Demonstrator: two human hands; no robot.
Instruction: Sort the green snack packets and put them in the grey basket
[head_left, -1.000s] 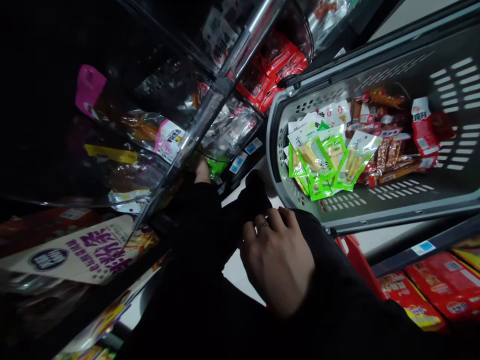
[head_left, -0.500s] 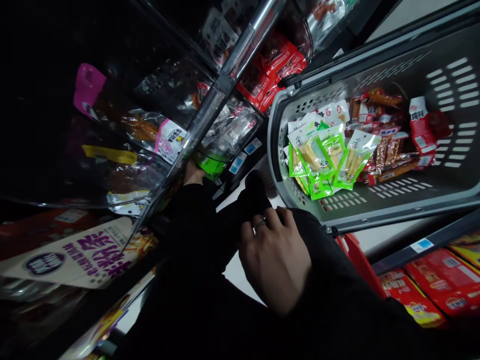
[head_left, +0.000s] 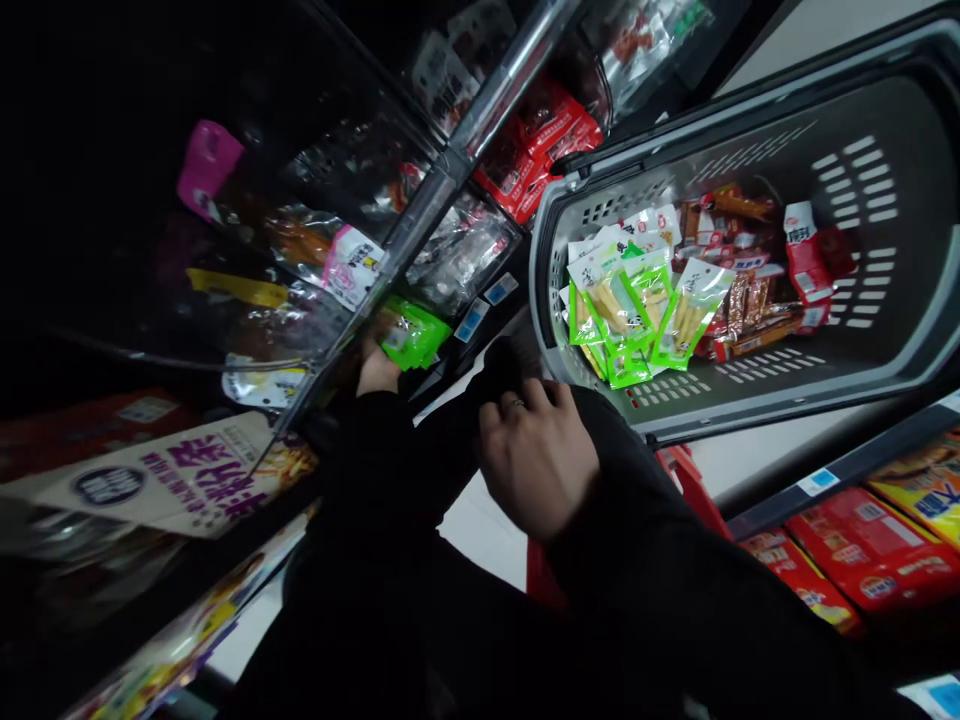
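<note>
My left hand point(head_left: 379, 368) reaches in under the clear edge strip of the shelf. Its fingers are closed on a bright green snack packet point(head_left: 414, 333), and part of the hand lies hidden behind the packet and the strip. My right hand point(head_left: 536, 455), with a ring on one finger, lies curled over the dark-clothed knee; its fingertips are tucked out of sight and nothing shows in it. Beyond it stands a grey shopping basket point(head_left: 720, 408). Inside are green-and-white snack packets point(head_left: 626, 305), brown-red wrapped snacks point(head_left: 750, 300) and a red-and-white packet point(head_left: 808, 252).
Clear shelf bins hold red packets point(head_left: 536, 150) and a pink-and-white packet point(head_left: 352, 265). A transparent strip point(head_left: 450, 165) runs along the bins' front. At lower left is a long beige sign point(head_left: 165, 475). Red boxes point(head_left: 874, 545) line a shelf at lower right.
The green packet shows more fully in my left hand, lifted slightly from the bin. My right hand stays curled over the knee. The view has shifted a little, so the basket appears further left.
</note>
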